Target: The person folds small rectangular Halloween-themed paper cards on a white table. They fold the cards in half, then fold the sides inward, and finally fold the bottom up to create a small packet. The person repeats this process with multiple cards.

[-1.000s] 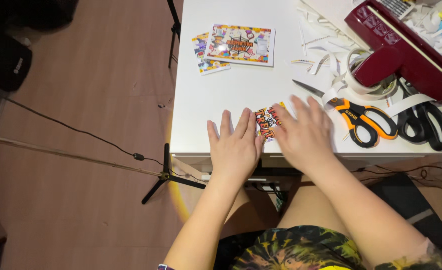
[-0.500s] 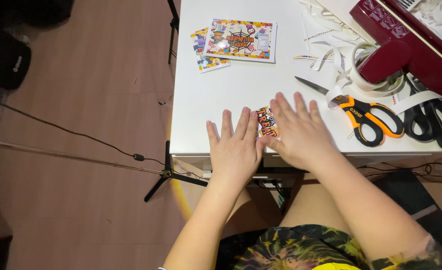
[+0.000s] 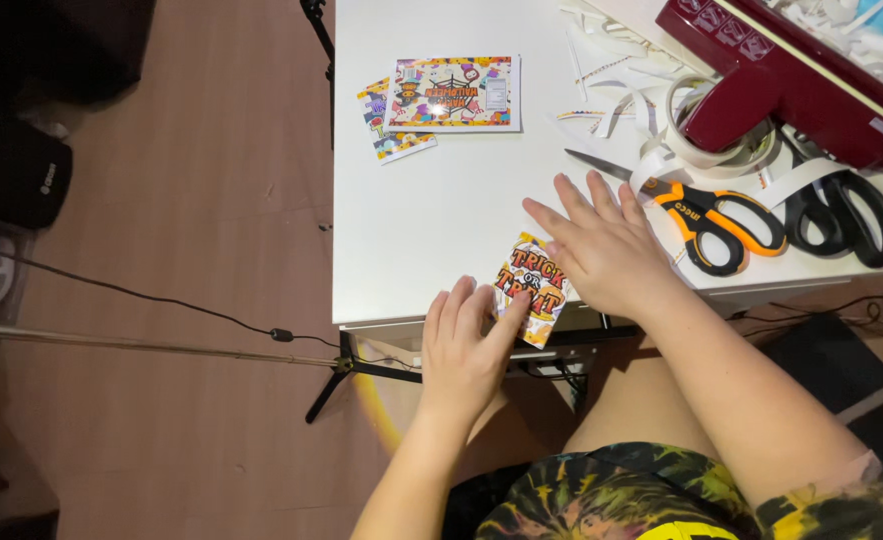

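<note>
White and smooth, the surface (image 3: 441, 200) stands over a brown wooden floor, and your work sits right at its near edge. The small printed card (image 3: 533, 300) lies there, orange and yellow with bold lettering, its lower end hanging out past the edge toward you. It looks thin, light and a little glossy, so it probably bends easily and slides readily on the smooth top; a pinch at the overhanging end, thumb under and fingers over, looks like the safest way to hold it without creasing the print.

Your left hand (image 3: 466, 345) is spread open with the fingers together, the fingertips resting on the card's lower left side; it grips nothing. Your right hand (image 3: 611, 250) is also open and flat, fingers fanned, pressing down on the card's upper right edge and the surface beside it. Neither hand has closed around the card.

Just right of your right hand lie orange-handled scissors (image 3: 711, 215), blades pointing left, and beyond them black-handled scissors (image 3: 846, 215). Watch the blade tip, which is near your fingers. Behind these sits a dark red paper cutter (image 3: 791, 80) with a roll of white tape (image 3: 706, 150) tucked against it and loose white paper strips (image 3: 611, 40) scattered around. Farther back on the left, well apart from your hands, a larger colourful printed sheet (image 3: 453, 92) lies over another small card (image 3: 386, 125).
</note>
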